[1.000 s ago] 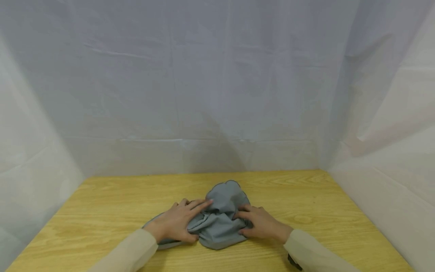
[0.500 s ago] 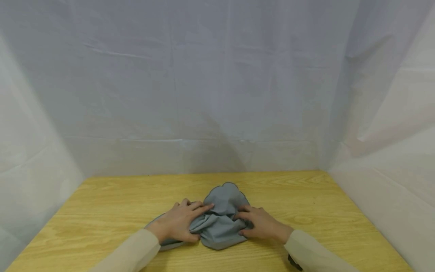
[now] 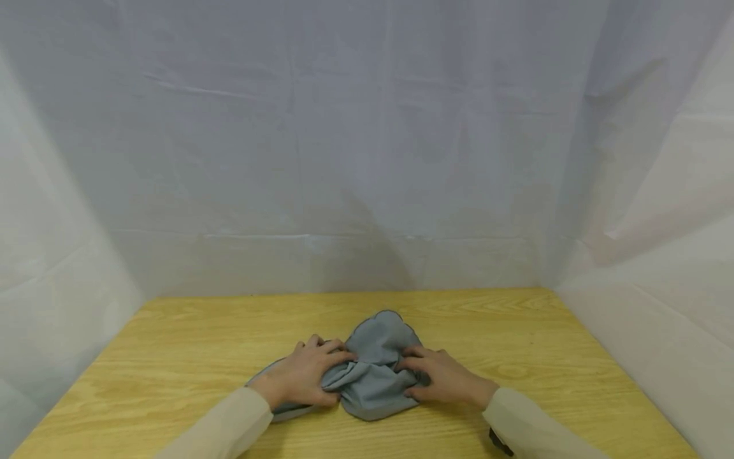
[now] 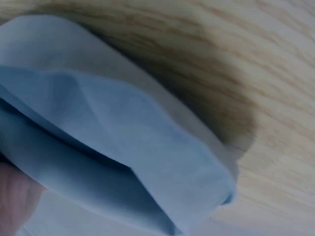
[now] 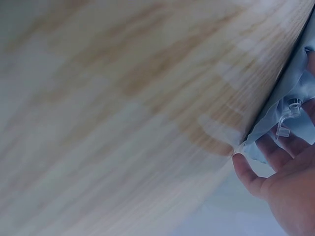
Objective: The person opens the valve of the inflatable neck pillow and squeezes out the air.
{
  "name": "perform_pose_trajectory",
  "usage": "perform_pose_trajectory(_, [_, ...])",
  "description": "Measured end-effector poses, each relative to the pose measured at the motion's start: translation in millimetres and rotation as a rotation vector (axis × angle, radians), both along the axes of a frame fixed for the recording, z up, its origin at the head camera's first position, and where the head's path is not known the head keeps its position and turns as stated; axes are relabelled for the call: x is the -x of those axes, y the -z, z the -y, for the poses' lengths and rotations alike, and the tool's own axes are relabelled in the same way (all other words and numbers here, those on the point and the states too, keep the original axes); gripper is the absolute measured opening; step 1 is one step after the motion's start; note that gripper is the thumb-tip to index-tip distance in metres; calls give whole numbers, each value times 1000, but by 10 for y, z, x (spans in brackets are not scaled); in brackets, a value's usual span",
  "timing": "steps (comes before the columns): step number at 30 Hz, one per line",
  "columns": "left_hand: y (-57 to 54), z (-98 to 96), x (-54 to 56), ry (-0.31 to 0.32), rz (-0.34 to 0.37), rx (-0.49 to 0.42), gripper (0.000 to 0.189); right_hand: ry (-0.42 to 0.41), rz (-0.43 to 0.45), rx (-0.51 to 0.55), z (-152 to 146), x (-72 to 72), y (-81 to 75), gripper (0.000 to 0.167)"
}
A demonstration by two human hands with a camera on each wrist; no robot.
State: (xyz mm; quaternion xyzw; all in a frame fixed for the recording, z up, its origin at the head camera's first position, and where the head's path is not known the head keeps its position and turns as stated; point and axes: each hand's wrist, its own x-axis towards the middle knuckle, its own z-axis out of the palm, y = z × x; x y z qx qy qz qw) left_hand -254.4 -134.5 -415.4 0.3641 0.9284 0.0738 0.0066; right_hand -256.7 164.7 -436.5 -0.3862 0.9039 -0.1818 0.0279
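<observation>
Spanning the gap between two hands, a crumpled grey-blue cloth piece with a thin dark edging (image 3: 375, 386) lies on the yellow wood-grain table (image 3: 172, 357). Its overall length runs left to right: a rounded lobe spreads between the hands, rising away from the person, while a narrower part trails leftward beneath the left hand (image 3: 304, 376). That hand covers more of the cloth, its fingers bent over the top and its thumb on the near side, gripping a bunched fold. The right hand (image 3: 440, 377) meets only the lobe's right edge, fingers bent round it and thumb held apart, nearer the person. Any further handling probably turns on this uneven reach, left on the gathered middle, right on the rim. Just beside the right fingers, the right wrist view shows a bent, clear plastic-looking fitting (image 5: 284, 125) against the cloth.
</observation>
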Motion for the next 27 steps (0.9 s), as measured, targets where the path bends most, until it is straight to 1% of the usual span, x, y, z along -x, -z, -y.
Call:
perform_pose_trajectory(5, [-9, 6, -1, 20, 10, -39, 56, -15, 6, -1, -8, 8, 2, 37])
perform_pose_trajectory(10, [-7, 15, 5, 25, 30, -63, 54, -28, 10, -8, -14, 14, 0, 37])
perform_pose_trajectory(15, [1, 27, -1, 33, 37, -45, 55, -28, 21, -15, -13, 21, -2, 38])
perform_pose_trajectory(21, [0, 64, -5, 69, 45, 1, 63, -21, 37, -26, -11, 18, 3, 39])
perform_pose_trajectory(27, [-26, 112, 8, 86, 102, 17, 74, -20, 52, -24, 4, 6, -10, 40])
